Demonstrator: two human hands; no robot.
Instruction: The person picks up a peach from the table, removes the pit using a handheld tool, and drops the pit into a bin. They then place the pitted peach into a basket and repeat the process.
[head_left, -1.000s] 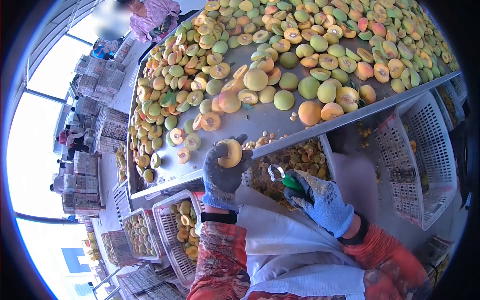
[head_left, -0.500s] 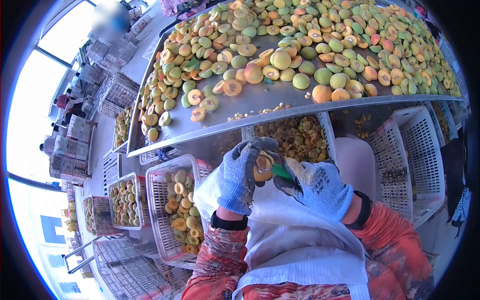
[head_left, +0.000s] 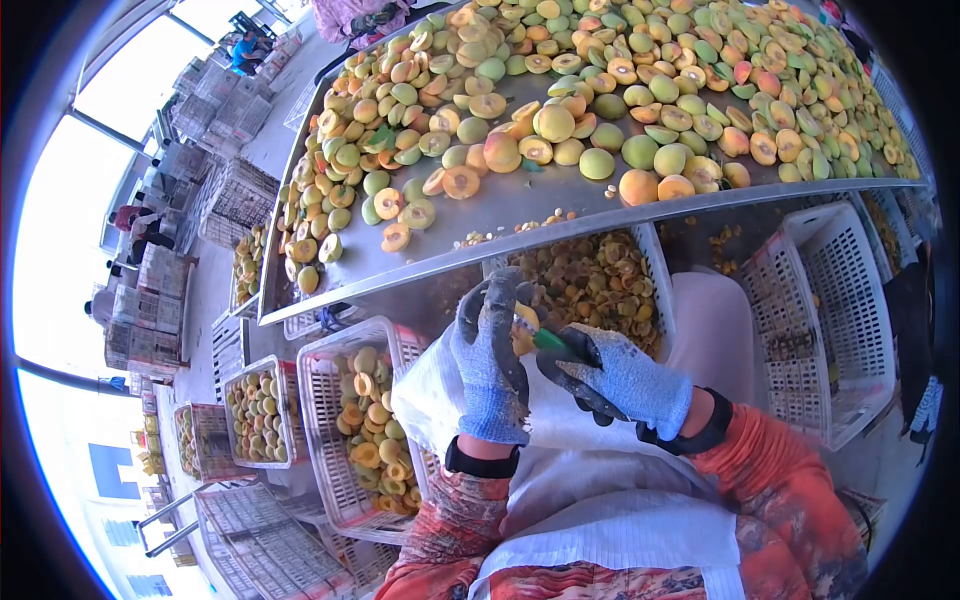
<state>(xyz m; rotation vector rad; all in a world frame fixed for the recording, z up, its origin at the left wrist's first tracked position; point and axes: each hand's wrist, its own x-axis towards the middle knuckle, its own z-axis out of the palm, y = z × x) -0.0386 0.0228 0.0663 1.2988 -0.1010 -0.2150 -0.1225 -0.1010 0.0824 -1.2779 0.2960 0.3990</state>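
Note:
My left hand (head_left: 490,365), in a blue knit glove with a dark palm, is closed around an apricot half (head_left: 523,328). Most of that fruit hides behind the fingers. My right hand (head_left: 628,376), gloved the same way, grips a green-handled tool (head_left: 552,342). Its front end meets the apricot, and its tip is hidden. Both hands are close together above my white apron (head_left: 600,500). Just beyond them is a crate of apricot scraps (head_left: 655,255). Whole and halved apricots (head_left: 460,182) cover much of the metal table (head_left: 400,255) ahead.
On the left stand a crate of apricot halves (head_left: 322,430) and a smaller crate of apricots (head_left: 290,400). White plastic crates (head_left: 850,290) stand at right under the raised table rim. Stacked crates (head_left: 150,300) and people (head_left: 245,50) are farther back at left.
My right hand has moved slightly left and down, tilting the green handle more. My left hand has turned, showing more of its side and covering more of the apricot. The view has shifted slightly.

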